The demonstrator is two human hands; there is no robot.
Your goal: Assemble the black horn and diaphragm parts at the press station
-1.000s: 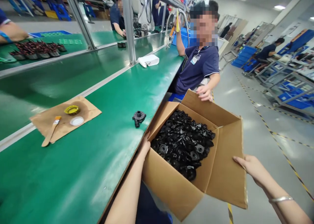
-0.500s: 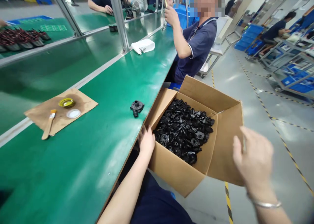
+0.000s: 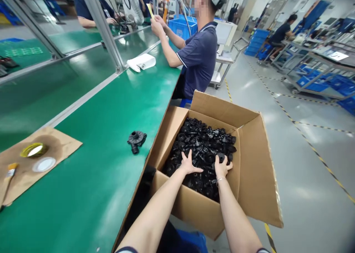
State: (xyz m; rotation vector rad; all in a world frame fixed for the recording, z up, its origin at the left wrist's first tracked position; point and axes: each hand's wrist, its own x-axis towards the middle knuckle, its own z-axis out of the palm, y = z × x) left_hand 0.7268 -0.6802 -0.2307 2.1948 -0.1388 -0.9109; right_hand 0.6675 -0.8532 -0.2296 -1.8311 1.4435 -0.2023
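An open cardboard box [image 3: 252, 171] holds a heap of black plastic pump housings [image 3: 205, 134]. Over the near left part of the heap, my left hand [image 3: 190, 165] has its fingers spread wide and grips nothing. On the right side of the pile is my right hand [image 3: 222, 167], fingers apart, its fingertips at the black parts; whether they touch one firmly I cannot tell. A single black pump housing [image 3: 137, 140] lies by itself on the green bench [image 3: 105, 179], left of the box.
Brown cardboard [image 3: 65, 144] on the bench carries a yellow-rimmed dish [image 3: 33, 150], a white lid [image 3: 43, 164] and a brush [image 3: 10, 171]. A white bottle [image 3: 146, 61] lies farther along. A co-worker [image 3: 201, 53] sits beyond the box, holding a yellow strip. Metal posts [image 3: 107, 35] rise along the bench.
My left hand has moved from the box's left edge in over the parts. My right hand has come from outside the right flap into the box. The view has shifted right.
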